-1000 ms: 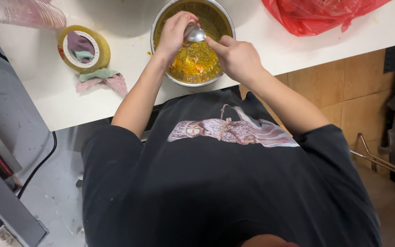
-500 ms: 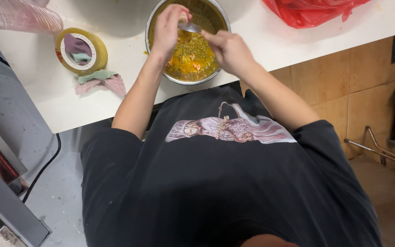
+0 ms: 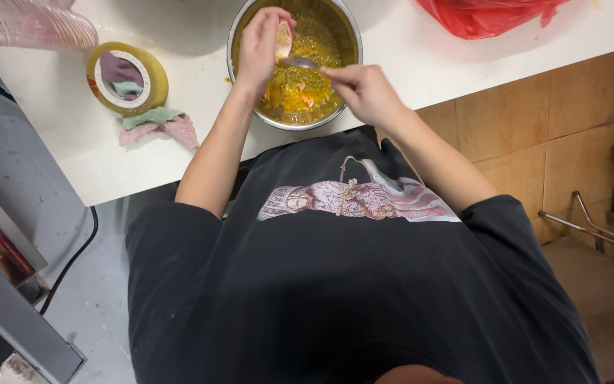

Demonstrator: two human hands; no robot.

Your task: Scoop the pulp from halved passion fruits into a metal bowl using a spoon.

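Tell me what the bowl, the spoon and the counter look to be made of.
Bowl: likely stainless steel, with a thin grey rim and dull sheen. Spoon, held by the right hand: also metal by its silvery glint. Counter: smooth white top, perhaps laminate or painted board; the look leaves it open. The left hand holds a small pale piece over the bowl; its material is unclear.

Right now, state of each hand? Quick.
Left hand: closed on a small pale piece of food, over the steel bowl.
Right hand: closed on a metal spoon, its tip at the food piece.
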